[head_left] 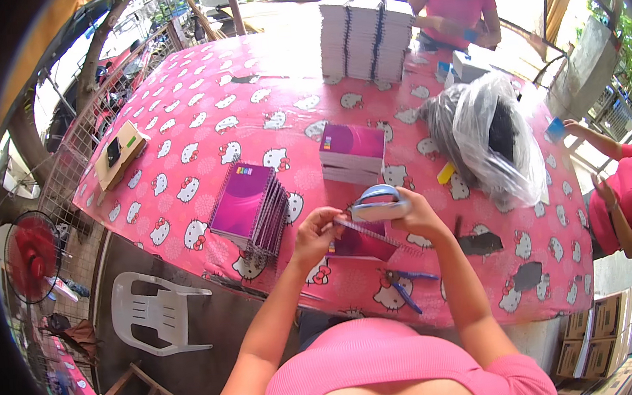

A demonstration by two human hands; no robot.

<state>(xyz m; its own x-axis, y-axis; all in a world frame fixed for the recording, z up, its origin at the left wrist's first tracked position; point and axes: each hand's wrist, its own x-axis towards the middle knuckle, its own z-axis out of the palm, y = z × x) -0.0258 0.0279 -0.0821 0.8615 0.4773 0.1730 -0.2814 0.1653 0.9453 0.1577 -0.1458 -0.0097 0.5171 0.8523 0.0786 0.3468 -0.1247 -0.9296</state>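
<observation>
My left hand [317,234] has its fingers pinched at the left end of the spiral edge of a purple notebook [357,248], just in front of my body. My right hand [420,215] grips a rounded blue and white hand tool [380,204], held above the notebook; its exact kind I cannot make out. A thin coil [382,238] runs slantwise along the notebook's edge between both hands. Near the table's front edge lie blue-handled pliers [406,288]. Left of my hands sits a stack of purple spiral notebooks [242,203]; beyond them is a pile of purple-covered books [353,150].
A pink patterned cloth [199,125] covers the table. Tall notebook stacks [366,37] stand at the back, with a clear plastic bag [489,139] of dark contents at right. A phone [113,151] rests on cardboard at left. Two people in pink [457,8] work around the table.
</observation>
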